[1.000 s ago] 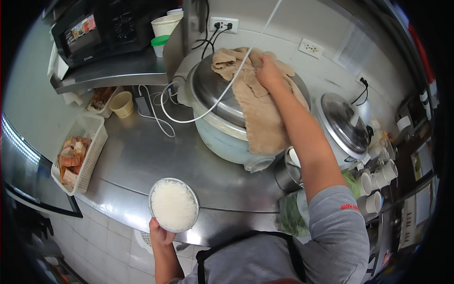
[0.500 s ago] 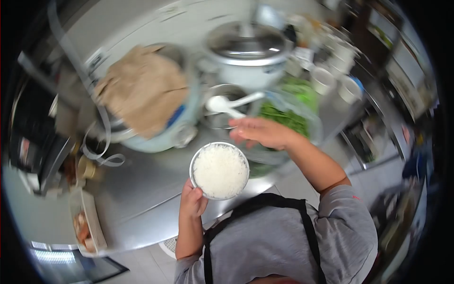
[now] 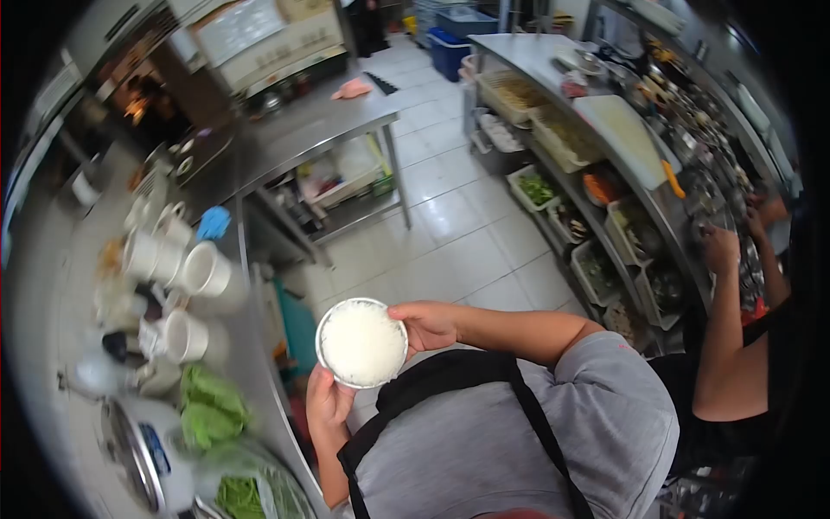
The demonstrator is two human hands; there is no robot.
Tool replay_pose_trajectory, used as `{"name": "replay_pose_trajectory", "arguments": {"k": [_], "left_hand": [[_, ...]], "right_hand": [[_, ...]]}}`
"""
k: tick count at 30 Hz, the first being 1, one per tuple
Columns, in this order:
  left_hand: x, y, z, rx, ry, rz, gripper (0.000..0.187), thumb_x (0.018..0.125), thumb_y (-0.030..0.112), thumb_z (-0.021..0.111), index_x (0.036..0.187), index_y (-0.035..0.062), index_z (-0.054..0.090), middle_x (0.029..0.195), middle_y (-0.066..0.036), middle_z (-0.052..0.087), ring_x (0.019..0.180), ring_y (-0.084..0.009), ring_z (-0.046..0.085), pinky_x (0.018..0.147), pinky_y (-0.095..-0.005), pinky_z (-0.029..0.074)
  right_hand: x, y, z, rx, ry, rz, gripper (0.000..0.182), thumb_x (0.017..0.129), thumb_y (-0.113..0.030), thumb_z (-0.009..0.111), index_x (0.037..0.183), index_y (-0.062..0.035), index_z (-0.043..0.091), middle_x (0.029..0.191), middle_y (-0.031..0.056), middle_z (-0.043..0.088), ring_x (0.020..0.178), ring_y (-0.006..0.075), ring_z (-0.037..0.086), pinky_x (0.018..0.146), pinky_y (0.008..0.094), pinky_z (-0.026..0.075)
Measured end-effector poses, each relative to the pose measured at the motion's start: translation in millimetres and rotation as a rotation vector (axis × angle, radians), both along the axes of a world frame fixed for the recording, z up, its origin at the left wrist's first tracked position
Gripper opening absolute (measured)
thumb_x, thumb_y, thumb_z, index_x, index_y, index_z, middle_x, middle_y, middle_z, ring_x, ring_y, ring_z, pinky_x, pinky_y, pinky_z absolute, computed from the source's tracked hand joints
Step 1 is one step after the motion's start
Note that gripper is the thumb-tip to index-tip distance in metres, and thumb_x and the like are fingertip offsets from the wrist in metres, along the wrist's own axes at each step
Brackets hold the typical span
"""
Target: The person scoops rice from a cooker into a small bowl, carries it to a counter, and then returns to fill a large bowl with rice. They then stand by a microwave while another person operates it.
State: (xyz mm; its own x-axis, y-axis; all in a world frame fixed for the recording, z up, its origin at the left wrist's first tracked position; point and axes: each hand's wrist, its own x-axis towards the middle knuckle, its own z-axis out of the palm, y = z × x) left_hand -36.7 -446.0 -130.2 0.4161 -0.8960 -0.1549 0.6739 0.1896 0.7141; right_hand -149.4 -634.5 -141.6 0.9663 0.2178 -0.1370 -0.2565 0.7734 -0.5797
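Note:
A round white bowl (image 3: 322, 362) heaped with cooked white rice (image 3: 363, 342) is held level in front of my chest. My left hand (image 3: 329, 398) grips it from below on the near left side, thumb against the rim. From the right, my right hand (image 3: 429, 327) holds the same bowl, its thumb on the rim and the other fingers partly hidden behind it. Both hands are closed around the bowl's sides.
The steel counter on the left carries stacked white cups (image 3: 207, 270), leafy greens (image 3: 212, 406) and a lidded rice cooker (image 3: 143, 454). Shelves with food bins (image 3: 566, 138) line the right side, where a co-worker's hands (image 3: 722, 246) are busy. Tiled floor (image 3: 441, 225) lies ahead.
My body has turned right, from the counter with the cookers towards the aisle. The right hand, formerly free near the white spoon, now grips the rice bowl alongside the left.

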Motion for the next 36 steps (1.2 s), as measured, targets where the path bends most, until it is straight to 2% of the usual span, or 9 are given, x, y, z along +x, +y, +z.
{"name": "replay_pose_trajectory", "arguments": {"k": [2, 6, 10, 13, 19, 23, 27, 33, 36], "left_hand": [[9.1, -55.6, -1.8, -0.060, 0.020, -0.180, 0.072, 0.073, 0.041, 0.059, 0.124, -0.0012, 0.029, 0.124, -0.014, 0.038, 0.111, -0.0310, 0.040, 0.085, -0.0454, 0.041], [41.4, -147.4, -13.2, -0.119, 0.015, -0.326, 0.063, 0.078, 0.040, 0.054, 0.125, 0.0057, 0.031, 0.127, -0.011, 0.035, 0.111, -0.0340, 0.040, 0.082, -0.0437, 0.043], [94.5, -210.7, -29.4, -0.066, -0.080, -0.275, 0.052, 0.085, 0.039, 0.042, 0.125, 0.0064, 0.032, 0.125, -0.017, 0.036, 0.110, -0.0339, 0.042, 0.082, -0.0435, 0.044], [144.9, -256.1, -40.4, -0.104, -0.028, -0.232, 0.052, 0.086, 0.038, 0.040, 0.125, 0.0062, 0.032, 0.125, -0.017, 0.036, 0.111, -0.0350, 0.040, 0.081, -0.0427, 0.044], [217.6, -411.4, -56.8, -0.050, 0.055, -0.193, 0.042, 0.087, 0.037, 0.035, 0.119, 0.0088, 0.041, 0.111, -0.015, 0.049, 0.095, -0.0284, 0.052, 0.072, -0.0377, 0.048], [176.5, -576.0, -39.7, 0.123, -0.087, -0.517, 0.041, 0.087, 0.035, 0.036, 0.118, 0.0079, 0.041, 0.105, -0.013, 0.052, 0.089, -0.0254, 0.054, 0.070, -0.0356, 0.047], [104.3, -726.4, -25.0, 0.112, -0.271, -0.922, 0.040, 0.086, 0.032, 0.041, 0.117, 0.0070, 0.039, 0.103, -0.012, 0.051, 0.088, -0.0211, 0.053, 0.069, -0.0296, 0.043], [11.1, -901.4, 2.1, 0.022, -0.353, -1.083, 0.037, 0.086, 0.032, 0.041, 0.113, 0.0065, 0.041, 0.096, -0.009, 0.053, 0.082, -0.0188, 0.054, 0.066, -0.0299, 0.044], [-18.5, -992.6, -1.2, 0.083, -0.354, -1.085, 0.037, 0.086, 0.032, 0.041, 0.112, 0.0060, 0.042, 0.095, -0.010, 0.055, 0.080, -0.0196, 0.056, 0.066, -0.0299, 0.045]], "right_hand": [[-14.6, -38.9, -3.2, 0.045, 0.006, -0.167, 0.063, 0.075, -0.049, 0.049, 0.122, -0.0091, 0.035, 0.117, 0.0113, 0.047, 0.102, 0.0255, 0.051, 0.080, 0.0408, 0.046], [-30.7, -117.2, -0.3, 0.131, -0.042, -0.481, 0.066, 0.072, -0.047, 0.053, 0.125, -0.0128, 0.033, 0.124, 0.0085, 0.041, 0.109, 0.0258, 0.045, 0.086, 0.0427, 0.040], [-36.1, -213.3, -5.2, 0.119, -0.072, -0.746, 0.068, 0.070, -0.050, 0.052, 0.125, -0.0128, 0.034, 0.123, 0.0096, 0.042, 0.108, 0.0271, 0.046, 0.084, 0.0432, 0.042], [-37.2, -285.8, -11.3, 0.123, -0.120, -0.931, 0.067, 0.069, -0.051, 0.051, 0.123, -0.0134, 0.036, 0.120, 0.0105, 0.044, 0.103, 0.0274, 0.049, 0.077, 0.0421, 0.046], [-67.0, -401.6, 12.9, 0.132, -0.132, -1.350, 0.060, 0.069, -0.051, 0.050, 0.117, -0.0159, 0.043, 0.112, 0.0098, 0.051, 0.093, 0.0255, 0.055, 0.065, 0.0412, 0.051], [-100.0, -440.5, 18.6, 0.161, -0.176, -1.593, 0.056, 0.072, -0.050, 0.047, 0.116, -0.0162, 0.045, 0.110, 0.0077, 0.053, 0.090, 0.0238, 0.056, 0.061, 0.0408, 0.052], [-140.7, -478.0, 15.2, 0.124, -0.160, -1.815, 0.055, 0.075, -0.049, 0.044, 0.116, -0.0144, 0.043, 0.110, 0.0085, 0.052, 0.092, 0.0242, 0.056, 0.063, 0.0415, 0.052], [-211.7, -572.2, 4.2, 0.052, -0.121, -1.924, 0.057, 0.074, -0.047, 0.046, 0.119, -0.0118, 0.040, 0.113, 0.0110, 0.049, 0.094, 0.0259, 0.055, 0.066, 0.0436, 0.052], [-231.1, -622.4, 4.2, 0.079, -0.106, -1.913, 0.060, 0.072, -0.047, 0.048, 0.120, -0.0120, 0.038, 0.115, 0.0119, 0.048, 0.096, 0.0275, 0.053, 0.067, 0.0442, 0.052]]}}
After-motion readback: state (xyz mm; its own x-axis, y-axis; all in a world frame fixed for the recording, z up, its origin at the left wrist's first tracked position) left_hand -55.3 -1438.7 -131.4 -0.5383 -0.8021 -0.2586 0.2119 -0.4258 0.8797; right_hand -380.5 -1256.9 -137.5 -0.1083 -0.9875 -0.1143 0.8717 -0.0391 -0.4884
